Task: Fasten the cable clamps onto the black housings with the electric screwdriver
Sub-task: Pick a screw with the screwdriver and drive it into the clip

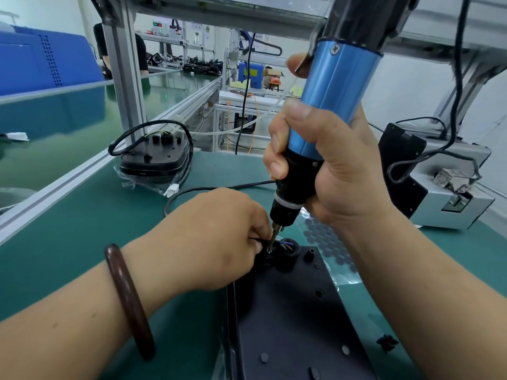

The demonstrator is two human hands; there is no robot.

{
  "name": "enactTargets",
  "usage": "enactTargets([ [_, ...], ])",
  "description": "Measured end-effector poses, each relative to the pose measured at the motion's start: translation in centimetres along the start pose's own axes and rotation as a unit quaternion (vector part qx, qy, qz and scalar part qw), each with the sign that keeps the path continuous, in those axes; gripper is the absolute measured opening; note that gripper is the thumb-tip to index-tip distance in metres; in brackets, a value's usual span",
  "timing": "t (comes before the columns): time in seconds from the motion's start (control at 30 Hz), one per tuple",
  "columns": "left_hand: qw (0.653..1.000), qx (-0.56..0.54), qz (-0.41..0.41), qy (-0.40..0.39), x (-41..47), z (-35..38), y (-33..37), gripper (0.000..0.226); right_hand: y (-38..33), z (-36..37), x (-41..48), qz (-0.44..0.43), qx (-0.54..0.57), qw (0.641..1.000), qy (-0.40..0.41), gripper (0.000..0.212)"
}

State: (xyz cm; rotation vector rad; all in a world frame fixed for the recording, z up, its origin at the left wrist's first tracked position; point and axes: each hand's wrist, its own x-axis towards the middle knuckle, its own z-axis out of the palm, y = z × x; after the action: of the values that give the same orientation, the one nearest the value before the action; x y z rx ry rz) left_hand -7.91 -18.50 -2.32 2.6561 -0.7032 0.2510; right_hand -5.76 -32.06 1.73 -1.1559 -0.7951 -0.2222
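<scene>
Right hand point(329, 165): clenched around the electric screwdriver point(337, 100), fingers wrapped over the join of blue barrel and black collar, thumb up along the blue. The tool stands nearly upright, leaning slightly left at the tip. Its top is cut off by the upper edge of the view.

Bit point(273, 236): pointing down onto a screw point(269, 251), directly below the right hand's grip.

Left hand point(216, 237): fingers curled, pinching a small black piece beside the bit, apparently the cable clamp point(262, 244). The fingertips are hidden behind the hand, and the clamp's shape is hard to make out.

Black housing point(288, 311): lying flat at the near edge of the bench point(109, 215), under both hands. A round collar at its far end shows coloured wires point(286, 244). Its near end is cut off.

Cable point(208, 189): black, running across the bench behind the left hand.

Bangle point(129, 300): dark brown, on the left wrist.

Sheet of dark round pads point(326, 239): in clear film, just right of the housing, partly hidden by the right forearm.

Second housing point(153, 157): in a clear bag near the bench's far left edge, with a cable looped over it.

Grey feeder unit point(444, 193): at the bench's right edge, well apart from the work.
</scene>
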Motion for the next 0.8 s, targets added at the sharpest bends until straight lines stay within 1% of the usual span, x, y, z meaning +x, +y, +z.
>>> enactTargets([
  [0.13,0.997,-0.042,-0.019,-0.057,0.45,-0.29,-0.32,0.012,0.24,0.08,0.19,0.0,-0.001,1.0,0.011,0.031],
  [0.23,0.993,-0.077,-0.029,-0.089,0.54,-0.46,-0.47,0.019,0.43,0.26,0.4,0.009,-0.015,1.0,0.01,0.032],
  [0.3,0.992,-0.084,-0.03,-0.092,0.53,-0.44,-0.47,0.023,0.53,0.24,0.46,0.012,-0.016,1.0,0.005,0.027],
  [0.37,0.991,-0.087,-0.032,-0.092,0.56,-0.37,-0.44,0.02,0.55,0.19,0.48,0.017,0.002,1.0,-0.006,0.025],
  [0.43,0.991,-0.09,-0.036,-0.094,0.58,-0.37,-0.34,0.019,0.5,0.23,0.47,0.021,0.008,1.0,-0.017,0.027],
  [0.5,0.991,-0.087,-0.035,-0.093,0.57,-0.29,-0.32,0.024,0.56,0.41,0.42,0.023,0.007,0.999,-0.026,0.029],
  [0.57,0.991,-0.085,-0.034,-0.094,0.48,-0.23,-0.23,0.027,0.58,0.56,0.37,0.029,0.014,0.999,-0.019,0.035],
  [0.67,0.991,-0.093,-0.041,-0.084,0.33,-0.01,-0.28,0.022,0.55,0.56,0.33,0.032,0.02,0.999,-0.012,0.04],
  [0.77,0.992,-0.099,-0.04,-0.073,0.23,0.09,-0.53,0.021,0.5,0.48,0.34,0.031,0.013,0.999,-0.02,0.041],
  [0.8,0.99,-0.109,-0.036,-0.08,0.12,-0.03,-0.64,0.02,0.52,0.49,0.32,0.029,0.004,0.999,-0.026,0.037],
])
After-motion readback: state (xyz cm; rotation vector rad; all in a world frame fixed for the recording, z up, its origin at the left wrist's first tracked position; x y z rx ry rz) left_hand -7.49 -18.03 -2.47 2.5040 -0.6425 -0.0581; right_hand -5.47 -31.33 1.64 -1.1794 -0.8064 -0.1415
